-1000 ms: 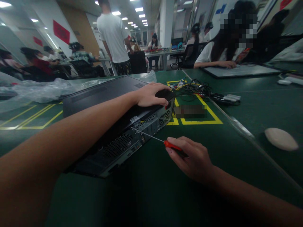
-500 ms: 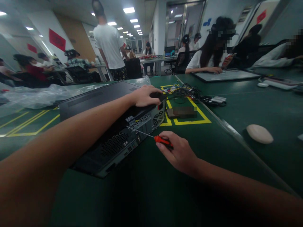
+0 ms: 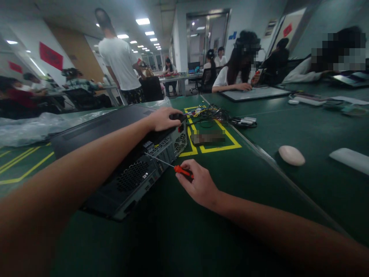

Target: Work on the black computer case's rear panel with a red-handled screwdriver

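Note:
A black desktop computer case [image 3: 98,127] lies flat on the green table [image 3: 245,184], its vented rear panel facing me. My left hand [image 3: 164,118] rests on the case's top near its right rear corner, fingers curled over the edge. My right hand [image 3: 198,184] is closed on a red-handled screwdriver [image 3: 182,171]. The thin metal shaft points left, and its tip touches the rear panel near the top edge.
A tangle of cables [image 3: 219,113] lies inside a yellow-taped rectangle behind the case. Clear plastic wrap [image 3: 31,127] sits at the left. A white mouse [image 3: 291,155] and a white keyboard [image 3: 348,159] lie at the right. Several people sit or stand at tables beyond.
The view has swung right and slightly down, so everything has shifted left. My right hand still holds the screwdriver against the rear panel and my left hand stays on the case.

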The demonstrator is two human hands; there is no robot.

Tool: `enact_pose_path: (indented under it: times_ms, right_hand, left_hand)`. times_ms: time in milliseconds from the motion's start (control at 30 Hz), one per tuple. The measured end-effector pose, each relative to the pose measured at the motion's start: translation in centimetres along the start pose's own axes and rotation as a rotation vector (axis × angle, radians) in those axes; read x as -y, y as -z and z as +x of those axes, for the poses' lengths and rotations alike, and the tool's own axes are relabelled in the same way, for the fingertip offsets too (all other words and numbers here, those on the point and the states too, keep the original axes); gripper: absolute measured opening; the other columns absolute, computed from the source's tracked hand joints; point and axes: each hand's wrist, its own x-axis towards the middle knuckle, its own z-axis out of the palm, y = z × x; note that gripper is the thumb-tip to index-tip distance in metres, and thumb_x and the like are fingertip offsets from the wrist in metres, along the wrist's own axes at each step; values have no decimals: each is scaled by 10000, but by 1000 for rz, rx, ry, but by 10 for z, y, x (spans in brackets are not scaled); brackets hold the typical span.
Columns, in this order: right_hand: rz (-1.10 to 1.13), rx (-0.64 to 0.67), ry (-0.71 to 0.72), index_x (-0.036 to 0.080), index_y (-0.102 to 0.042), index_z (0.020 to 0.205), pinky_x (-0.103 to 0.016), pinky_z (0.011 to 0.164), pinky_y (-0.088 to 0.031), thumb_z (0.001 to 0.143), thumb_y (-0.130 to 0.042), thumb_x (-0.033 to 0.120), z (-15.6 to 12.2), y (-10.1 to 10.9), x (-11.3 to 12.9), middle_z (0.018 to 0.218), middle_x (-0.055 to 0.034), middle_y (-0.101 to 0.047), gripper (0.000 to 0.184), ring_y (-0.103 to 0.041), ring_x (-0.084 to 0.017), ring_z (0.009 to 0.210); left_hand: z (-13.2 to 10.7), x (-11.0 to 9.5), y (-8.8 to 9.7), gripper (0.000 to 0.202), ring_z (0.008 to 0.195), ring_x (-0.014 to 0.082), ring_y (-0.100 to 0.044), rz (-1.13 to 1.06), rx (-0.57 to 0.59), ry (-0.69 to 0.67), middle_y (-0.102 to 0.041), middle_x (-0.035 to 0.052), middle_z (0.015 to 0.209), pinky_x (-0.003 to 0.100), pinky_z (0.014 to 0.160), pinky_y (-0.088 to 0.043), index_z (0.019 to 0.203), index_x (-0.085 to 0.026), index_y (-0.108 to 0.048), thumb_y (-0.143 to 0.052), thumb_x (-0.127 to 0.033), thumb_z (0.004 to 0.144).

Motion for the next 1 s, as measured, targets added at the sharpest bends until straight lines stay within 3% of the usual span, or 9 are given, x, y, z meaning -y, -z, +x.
enact_pose_path:
  times_ms: [100, 200, 367, 567, 700, 833, 1000]
  right_hand:
    - [20, -1, 15, 211, -590, 1052, -331, 818, -526, 967, -640, 224, 1, 0, -3, 996, -58, -693, 100, -670, -201, 886]
    - [41, -3, 11, 205, -605, 1056, -321, 799, -517, 980, -644, 258, 0, -1, -4, 981, -53, -695, 101, -667, -197, 871]
    - [29, 42, -26, 199, -629, 1064, -330, 781, -503, 1002, -618, 309, -2, -2, 1, 960, -53, -698, 127, -665, -202, 847]
    - [74, 54, -60, 220, -605, 1125, -343, 795, -520, 1021, -565, 322, -4, -2, 5, 1000, -56, -713, 151, -688, -209, 886]
    - [148, 49, -97, 228, -557, 1130, -316, 753, -523, 953, -645, 274, -7, -4, 7, 965, -35, -709, 202, -702, -196, 843]
    - [154, 34, -120, 231, -558, 1070, -283, 678, -488, 965, -629, 264, -9, -7, 8, 893, -10, -687, 131, -678, -168, 754]
    - [124, 15, -115, 227, -574, 1076, -283, 702, -481, 979, -636, 279, -9, -7, 9, 887, -4, -685, 127, -678, -164, 768]
  left_hand:
    - [3, -8, 2, 777, 1300, 314, -596, 22, 68, -31, -634, 164, 1448, 417, 1140, -422, 1494, -111, -569, -455, -517, 841]
    - [9, -11, 0, 763, 1311, 294, -597, 28, 96, -2, -641, 111, 1453, 398, 1144, -423, 1503, -176, -565, -487, -505, 819]
    - [9, -10, -7, 667, 1305, 271, -601, -91, 30, 15, -662, 67, 1437, 389, 1126, -442, 1442, -225, -624, -496, -454, 829]
    - [-2, -19, -3, 596, 1190, 292, -656, -18, -71, 36, -723, 88, 1329, 437, 1075, -469, 1386, -222, -686, -491, -400, 852]
    - [-13, -16, 2, 618, 1213, 300, -650, -8, -44, -10, -714, 104, 1349, 442, 1089, -457, 1423, -211, -661, -481, -415, 868]
    - [-20, -8, 2, 609, 1254, 281, -632, -65, -48, -43, -695, 71, 1392, 419, 1104, -444, 1427, -240, -657, -486, -437, 876]
    - [-23, -8, 5, 582, 1136, 278, -679, -54, -48, -34, -744, 103, 1281, 424, 1052, -477, 1397, -191, -682, -432, -413, 922]
